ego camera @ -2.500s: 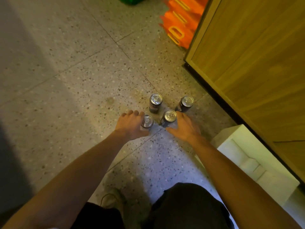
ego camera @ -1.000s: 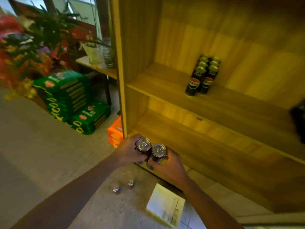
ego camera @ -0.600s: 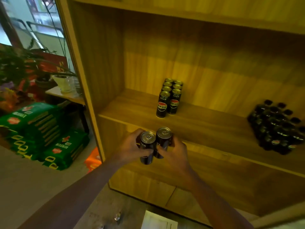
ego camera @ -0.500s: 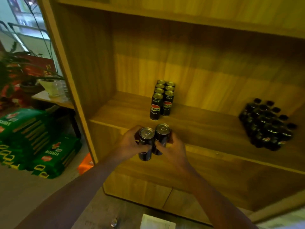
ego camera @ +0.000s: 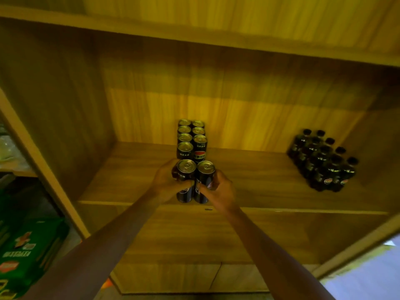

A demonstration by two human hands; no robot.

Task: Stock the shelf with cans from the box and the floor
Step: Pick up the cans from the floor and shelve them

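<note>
Two dark cans with silver tops stand side by side at the front of the wooden shelf board (ego camera: 129,182). My left hand (ego camera: 165,180) wraps around the left can (ego camera: 185,180). My right hand (ego camera: 218,191) grips the right can (ego camera: 204,180). Both cans are upright, their bases close to the shelf's front edge. Directly behind them stands a double row of several matching cans (ego camera: 191,137), running back toward the rear panel.
A cluster of several dark bottles (ego camera: 322,161) stands on the same shelf at the right. The upper shelf board (ego camera: 194,37) hangs above. The cabinet's left side wall (ego camera: 43,148) borders the bay. Green packs (ego camera: 26,252) lie on the floor at lower left.
Both hands picked up a can each from the floor, rose with them, and moved forward over the shelf edge to just in front of the can row.
</note>
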